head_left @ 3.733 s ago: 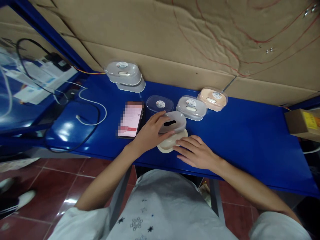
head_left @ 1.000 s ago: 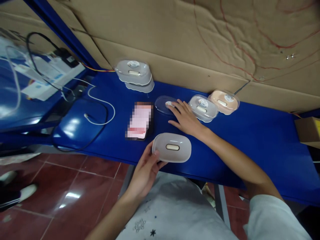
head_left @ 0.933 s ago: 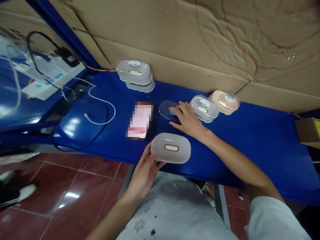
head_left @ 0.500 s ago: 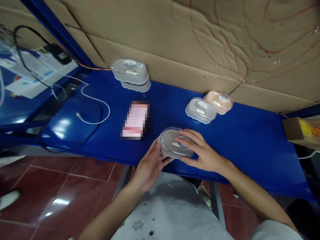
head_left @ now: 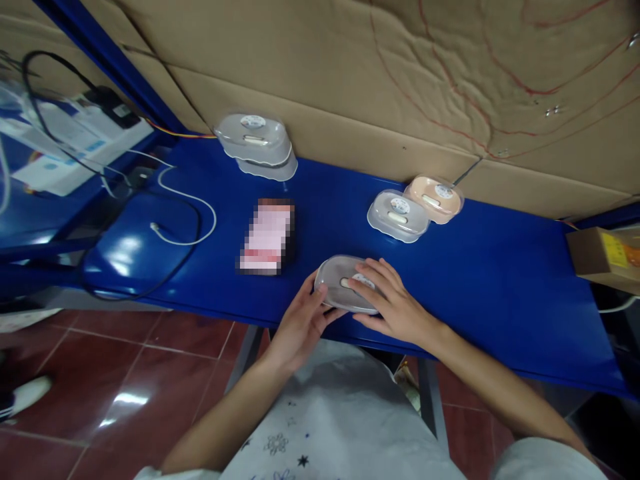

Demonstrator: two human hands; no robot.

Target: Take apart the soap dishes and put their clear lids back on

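Observation:
A grey oval box with a clear lid [head_left: 336, 279] is held over the front edge of the blue table [head_left: 480, 287]. My left hand [head_left: 303, 323] grips its left end, thumb on the lid's side and fingers partly hidden beneath. My right hand [head_left: 395, 303] lies over the right part of the lid, fingers across the round label and touching the pale handle. Beyond it, another grey box [head_left: 399, 217] touches a peach box [head_left: 435, 199]. At the back left, one grey lidded box [head_left: 253, 139] rests on top of another [head_left: 273, 168].
A blurred-out phone-like object [head_left: 266, 237] lies left of my hands. A white cable [head_left: 213, 207] and a black cable curl at the left. A cardboard box [head_left: 600, 257] stands at the right end, and a cardboard wall [head_left: 310, 73] rises behind the table.
The view has shifted slightly. My right hand has slid a little left over the lid, its fingers still spread across it. My left hand keeps its hold on the box.

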